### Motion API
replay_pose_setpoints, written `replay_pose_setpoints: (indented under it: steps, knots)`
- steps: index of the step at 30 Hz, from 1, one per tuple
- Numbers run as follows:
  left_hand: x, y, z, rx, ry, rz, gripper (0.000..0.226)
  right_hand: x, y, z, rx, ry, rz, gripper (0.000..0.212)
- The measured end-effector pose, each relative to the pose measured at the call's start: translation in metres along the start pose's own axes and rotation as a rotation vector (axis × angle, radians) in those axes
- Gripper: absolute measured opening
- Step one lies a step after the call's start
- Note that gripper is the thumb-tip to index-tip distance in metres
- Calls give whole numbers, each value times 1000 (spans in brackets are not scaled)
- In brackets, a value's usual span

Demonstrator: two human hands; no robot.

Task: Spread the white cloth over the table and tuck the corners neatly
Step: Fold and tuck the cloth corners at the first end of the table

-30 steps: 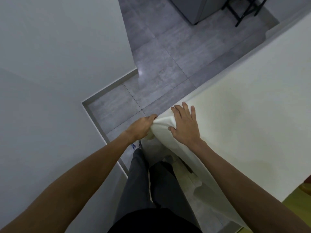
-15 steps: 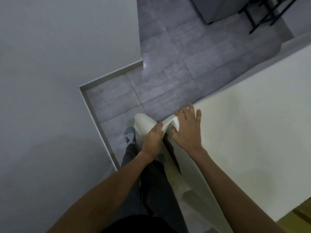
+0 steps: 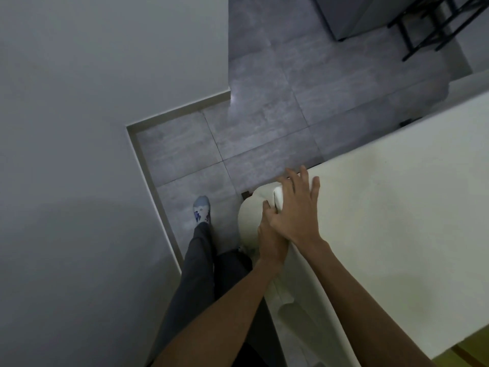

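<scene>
My right hand (image 3: 293,207) lies flat with fingers spread on the smooth white cloth (image 3: 383,221) at the counter's near corner, while my left hand (image 3: 270,234) beneath it pinches the bulging overhang.

Home room: tiled floor (image 3: 264,102), plain walls (image 3: 92,75)

We are pressing our right hand (image 3: 293,207) flat, fingers spread, while our left hand (image 3: 270,234) is curling beneath it.

The right hand (image 3: 296,210) hides the left hand's (image 3: 270,234) fingers and the table corner beneath the white cloth (image 3: 397,207).
</scene>
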State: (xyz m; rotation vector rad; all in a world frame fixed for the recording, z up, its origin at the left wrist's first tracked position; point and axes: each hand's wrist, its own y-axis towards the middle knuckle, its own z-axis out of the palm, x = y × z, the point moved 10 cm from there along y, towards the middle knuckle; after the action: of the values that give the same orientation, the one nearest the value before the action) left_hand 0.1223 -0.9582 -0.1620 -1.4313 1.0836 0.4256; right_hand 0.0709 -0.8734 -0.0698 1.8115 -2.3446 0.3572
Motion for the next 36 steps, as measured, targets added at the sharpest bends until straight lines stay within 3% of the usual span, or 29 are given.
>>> replay_pose_setpoints:
  steps: [2,8,10,14,17,21,23,27,32,34,36]
  knots:
    - [6,-2,4,70,-59,-63,47,0,1,0,9,8,6,61]
    - [-11,-5,-6,94,-159,65,31,2,2,1,20,29,21,54]
    - [-4,1,-12,121,-228,5,23,2,3,2,28,9,21,56]
    - [15,15,-28,114,-402,-321,31,3,2,4,41,-27,2,57]
    - [-13,37,-34,83,-339,-252,39,1,1,5,39,-10,19,58]
    - [-40,65,-5,309,-428,-213,43,1,2,6,44,-42,14,63]
    - [-28,78,7,376,-385,-215,42,1,3,7,42,-52,13,65]
    - [13,104,15,339,-291,-215,42,-3,3,11,43,-63,36,67]
    - [55,133,21,376,-222,-335,35,-5,0,15,35,-97,32,68]
    - [81,146,16,365,-101,-404,44,-4,0,14,40,-109,26,70]
    - [59,149,4,350,-19,-331,54,-4,0,12,43,-116,32,71]
